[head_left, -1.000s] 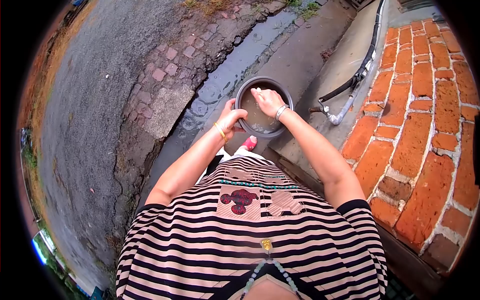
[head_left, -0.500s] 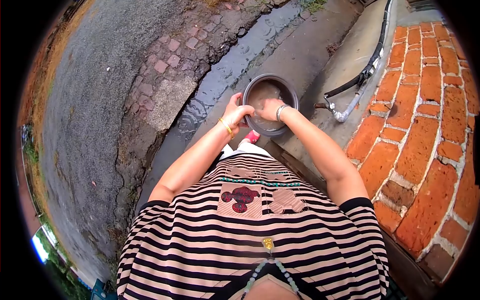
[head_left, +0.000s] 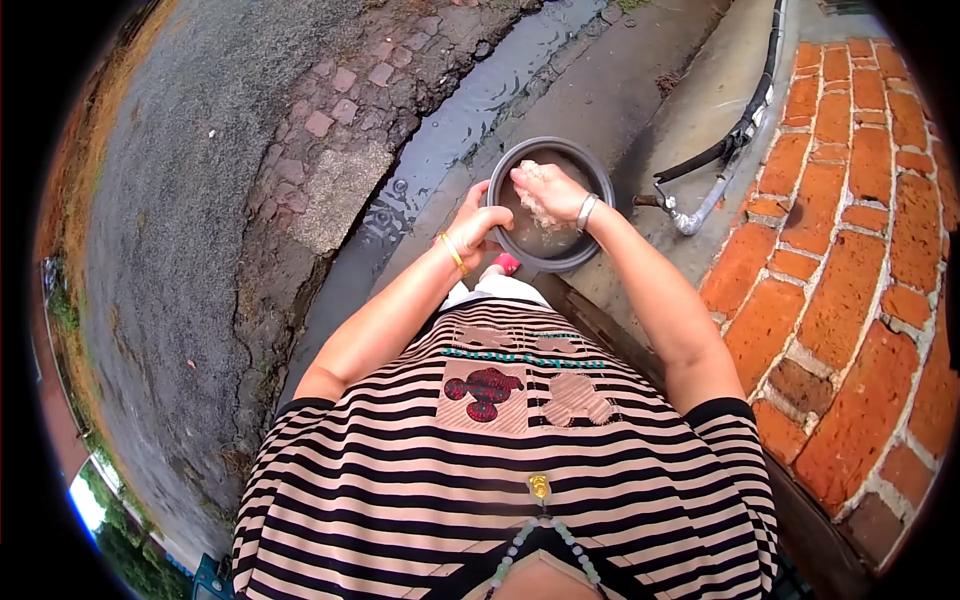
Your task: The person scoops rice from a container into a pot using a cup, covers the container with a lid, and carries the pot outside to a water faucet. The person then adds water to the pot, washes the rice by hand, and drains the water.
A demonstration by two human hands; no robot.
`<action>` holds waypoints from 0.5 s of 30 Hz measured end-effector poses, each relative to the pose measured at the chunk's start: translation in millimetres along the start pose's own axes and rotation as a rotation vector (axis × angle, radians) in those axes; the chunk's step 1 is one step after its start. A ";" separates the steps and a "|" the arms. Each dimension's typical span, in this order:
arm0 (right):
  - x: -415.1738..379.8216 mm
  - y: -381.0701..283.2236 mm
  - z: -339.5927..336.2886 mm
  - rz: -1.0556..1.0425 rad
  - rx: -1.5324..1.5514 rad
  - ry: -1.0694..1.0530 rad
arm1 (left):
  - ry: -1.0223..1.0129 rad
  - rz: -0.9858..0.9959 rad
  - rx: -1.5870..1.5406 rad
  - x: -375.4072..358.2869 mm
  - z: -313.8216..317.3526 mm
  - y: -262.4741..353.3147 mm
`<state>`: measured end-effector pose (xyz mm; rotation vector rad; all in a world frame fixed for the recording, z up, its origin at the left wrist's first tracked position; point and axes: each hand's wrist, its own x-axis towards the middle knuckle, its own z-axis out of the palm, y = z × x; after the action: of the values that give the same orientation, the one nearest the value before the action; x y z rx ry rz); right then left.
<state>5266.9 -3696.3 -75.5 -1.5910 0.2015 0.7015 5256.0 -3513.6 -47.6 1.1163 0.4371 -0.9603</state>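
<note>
A round dark-grey pot (head_left: 592, 258) is held up in front of my body, with cloudy water (head_left: 545, 240) inside. My left hand (head_left: 474, 224), a yellow bangle at its wrist, grips the left side of the pot with the thumb over the rim. Inside the pot, my right hand (head_left: 556, 190) is closed around a clump of wet whitish rice (head_left: 538, 208), lifted near the water's surface. A silver bracelet circles my right wrist.
To the left runs a wet gutter (head_left: 425, 165) beside broken paving and a grey road (head_left: 180, 250). A brick wall (head_left: 840, 280) rises on the right, with a pipe and tap (head_left: 686, 218) near its foot. A red shoe (head_left: 507, 263) shows below the pot.
My right hand has come up from the water with rice in its grasp. The pot has shifted slightly to the right, with my left hand still on its rim.
</note>
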 end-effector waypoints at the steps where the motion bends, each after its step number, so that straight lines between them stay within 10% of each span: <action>1: -2.4 -6.0 3.0 0.005 -0.001 0.065 | -0.007 0.002 0.006 1.6 -0.3 0.0; 6: 7.1 -6.6 3.0 -0.014 -0.340 0.404 | -0.024 0.016 0.001 11.5 -8.3 5.7; 15: 3.1 -15.7 -10.2 -0.105 -1.064 0.214 | 0.033 0.017 0.019 12.9 -9.4 11.4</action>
<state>5280.7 -3702.6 -64.1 -2.6726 -0.1383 0.5718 5273.9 -3509.4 -54.5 1.1529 0.4456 -0.9338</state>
